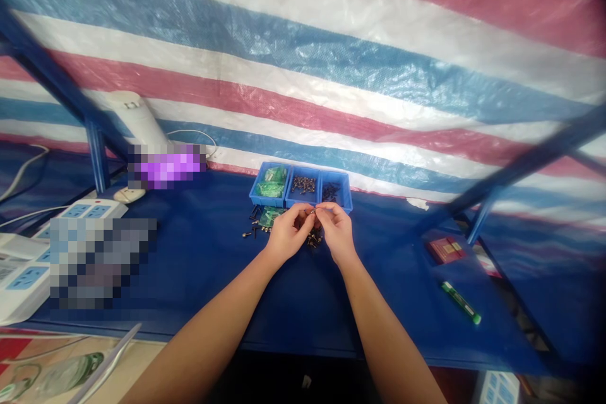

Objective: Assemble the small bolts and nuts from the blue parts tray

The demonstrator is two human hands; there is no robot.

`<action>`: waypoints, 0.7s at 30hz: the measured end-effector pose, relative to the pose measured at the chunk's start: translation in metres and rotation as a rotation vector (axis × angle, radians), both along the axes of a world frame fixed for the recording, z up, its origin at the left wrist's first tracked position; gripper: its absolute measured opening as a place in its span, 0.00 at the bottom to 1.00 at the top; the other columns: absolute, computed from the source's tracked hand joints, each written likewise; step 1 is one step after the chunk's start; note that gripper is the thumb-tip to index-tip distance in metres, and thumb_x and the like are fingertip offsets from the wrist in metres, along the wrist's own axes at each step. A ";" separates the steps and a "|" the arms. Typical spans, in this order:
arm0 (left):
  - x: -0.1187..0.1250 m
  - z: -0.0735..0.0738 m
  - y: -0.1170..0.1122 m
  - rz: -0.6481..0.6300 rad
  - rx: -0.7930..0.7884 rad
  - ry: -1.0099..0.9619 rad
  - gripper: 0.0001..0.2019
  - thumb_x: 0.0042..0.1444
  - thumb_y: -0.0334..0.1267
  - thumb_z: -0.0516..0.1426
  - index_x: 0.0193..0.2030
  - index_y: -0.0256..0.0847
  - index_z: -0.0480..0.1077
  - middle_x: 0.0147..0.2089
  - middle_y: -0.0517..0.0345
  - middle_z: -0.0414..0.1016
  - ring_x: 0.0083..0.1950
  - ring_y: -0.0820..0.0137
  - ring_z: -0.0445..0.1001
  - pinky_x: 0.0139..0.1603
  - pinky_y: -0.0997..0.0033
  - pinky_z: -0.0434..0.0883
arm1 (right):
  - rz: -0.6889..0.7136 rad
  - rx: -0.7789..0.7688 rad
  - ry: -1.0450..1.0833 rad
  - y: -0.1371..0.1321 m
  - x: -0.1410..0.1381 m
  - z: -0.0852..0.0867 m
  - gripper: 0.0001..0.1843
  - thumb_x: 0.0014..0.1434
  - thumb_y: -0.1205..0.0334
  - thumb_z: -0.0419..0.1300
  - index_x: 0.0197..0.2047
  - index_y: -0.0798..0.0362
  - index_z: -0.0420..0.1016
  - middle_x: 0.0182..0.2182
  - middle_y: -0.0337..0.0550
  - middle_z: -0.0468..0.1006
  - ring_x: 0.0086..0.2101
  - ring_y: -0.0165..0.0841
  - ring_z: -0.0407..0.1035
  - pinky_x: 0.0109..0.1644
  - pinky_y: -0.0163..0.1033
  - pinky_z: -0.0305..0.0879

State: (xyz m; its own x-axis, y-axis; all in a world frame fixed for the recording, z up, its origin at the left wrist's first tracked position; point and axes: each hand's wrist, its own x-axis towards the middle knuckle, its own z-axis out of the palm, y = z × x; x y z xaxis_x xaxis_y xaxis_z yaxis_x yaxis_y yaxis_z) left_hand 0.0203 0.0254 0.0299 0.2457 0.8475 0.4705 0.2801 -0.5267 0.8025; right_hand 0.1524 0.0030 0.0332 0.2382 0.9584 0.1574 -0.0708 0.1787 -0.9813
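Note:
My left hand (290, 232) and my right hand (337, 230) meet over the blue table (208, 252), fingertips pinched together on a tiny dark part (314, 210) too small to name. Loose small dark and brass parts (252, 227) lie scattered on the table under and to the left of my hands, beside a small green circuit board (271, 216). Just beyond my hands stand three joined blue bins (301, 187): the left one holds green boards, the middle one brownish small parts, the right one dark small parts.
White power strips (28, 265) and cables sit at the left, with a white lamp base (135, 117) behind. A red box (445, 249) and a green pen-like stick (461, 303) lie at the right. Blue frame posts (478, 221) rise at both sides before a striped tarp (331, 63).

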 end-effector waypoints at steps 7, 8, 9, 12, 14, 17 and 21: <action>-0.002 0.002 -0.001 0.095 0.014 0.013 0.12 0.62 0.44 0.53 0.46 0.42 0.71 0.28 0.61 0.74 0.25 0.75 0.71 0.28 0.76 0.67 | -0.029 0.047 -0.181 -0.001 0.001 0.002 0.12 0.58 0.51 0.60 0.38 0.51 0.73 0.33 0.42 0.78 0.34 0.34 0.73 0.40 0.40 0.71; -0.002 0.002 -0.001 0.096 0.013 0.012 0.12 0.62 0.44 0.53 0.46 0.42 0.71 0.28 0.61 0.74 0.25 0.75 0.71 0.28 0.76 0.67 | -0.037 0.059 -0.211 -0.001 0.001 0.002 0.12 0.58 0.52 0.60 0.38 0.51 0.73 0.34 0.43 0.78 0.34 0.34 0.73 0.41 0.40 0.71; -0.002 0.003 -0.001 0.094 0.012 0.008 0.12 0.62 0.44 0.53 0.47 0.42 0.71 0.28 0.61 0.74 0.25 0.75 0.71 0.28 0.76 0.67 | -0.043 0.068 -0.224 -0.002 0.002 0.002 0.12 0.58 0.52 0.59 0.38 0.51 0.73 0.34 0.43 0.78 0.35 0.34 0.73 0.42 0.40 0.71; -0.002 0.003 -0.001 0.069 0.003 -0.004 0.13 0.62 0.44 0.53 0.49 0.42 0.70 0.28 0.61 0.73 0.26 0.75 0.71 0.30 0.76 0.68 | -0.061 0.076 -0.181 -0.002 0.002 0.002 0.12 0.59 0.52 0.59 0.39 0.51 0.73 0.34 0.43 0.78 0.35 0.34 0.73 0.42 0.40 0.71; -0.001 0.002 -0.001 0.053 -0.002 0.002 0.14 0.62 0.43 0.54 0.51 0.42 0.69 0.28 0.62 0.72 0.26 0.75 0.70 0.30 0.75 0.68 | -0.074 0.066 -0.146 -0.002 0.002 0.002 0.12 0.59 0.52 0.60 0.38 0.51 0.74 0.34 0.43 0.77 0.34 0.34 0.73 0.41 0.40 0.71; 0.000 0.000 0.000 0.051 -0.004 0.014 0.14 0.62 0.43 0.53 0.52 0.42 0.68 0.28 0.62 0.72 0.27 0.74 0.70 0.31 0.75 0.69 | -0.076 0.028 -0.114 -0.001 0.002 0.002 0.13 0.58 0.51 0.60 0.39 0.51 0.74 0.32 0.42 0.77 0.32 0.33 0.72 0.39 0.39 0.71; 0.000 -0.001 0.001 0.076 -0.008 0.028 0.14 0.62 0.43 0.53 0.51 0.41 0.69 0.27 0.62 0.72 0.26 0.74 0.71 0.30 0.75 0.69 | -0.074 0.005 -0.068 -0.001 0.002 0.004 0.14 0.58 0.50 0.61 0.40 0.51 0.74 0.29 0.40 0.76 0.31 0.33 0.72 0.36 0.39 0.71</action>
